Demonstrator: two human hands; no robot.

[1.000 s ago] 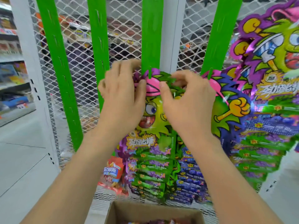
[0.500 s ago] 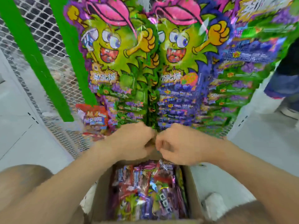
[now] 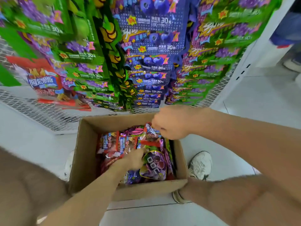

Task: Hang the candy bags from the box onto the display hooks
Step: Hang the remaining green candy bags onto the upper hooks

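Now the right hand (image 3: 171, 123) pinches the red candy bag (image 3: 150, 136) beneath it

Loud candy colours over a plain brown box (image 3: 84, 154).
Green, blue, purple hanging candy strips (image 3: 151, 51); red bag (image 3: 150, 136); purple grape-print bag (image 3: 154, 165); white mesh (image 3: 48, 115).

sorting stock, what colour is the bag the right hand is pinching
The bag is mostly red; head view.
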